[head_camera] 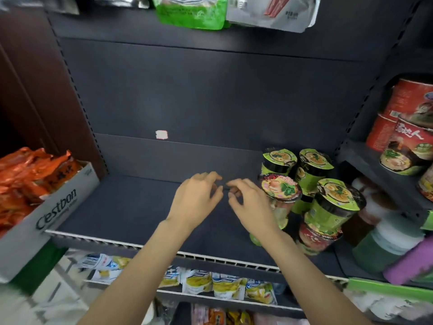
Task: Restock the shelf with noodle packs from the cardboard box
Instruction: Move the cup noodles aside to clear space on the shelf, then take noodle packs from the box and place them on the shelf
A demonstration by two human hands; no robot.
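Noodle packs [28, 174], orange, lie heaped in the box [58, 207] at the left edge of the view; none is on the shelf [131, 202] yet. The box sits at the shelf's left end, its open top level with the deck, likely so that packs can be lifted straight across with little reach. It bears the print "Cestbon".

Left hand [198, 198] and right hand [248, 202] hover together over the middle of the dark deck, fingers loosely curled, tips near each other but gripping nothing. Neither touches a pack. Whether the fingertips brush the deck cannot be told.

Cup noodles [311, 191] stand crowded at the deck's right end, some stacked two high, just beside the right hand. Keeping them to that side leaves the left and centre bare, presumably the bay meant for the packs. A small white sticker [161, 134] marks the back panel above that bare stretch.

Red tubs [405, 127] fill the neighbouring bay at right. Yellow pouches [225, 286] line the tier below.

Judged stage: an early one, with both hands free to turn left toward the box. The packs are soft and crinkly, so they will likely slump unless laid flat or leaned against each other.
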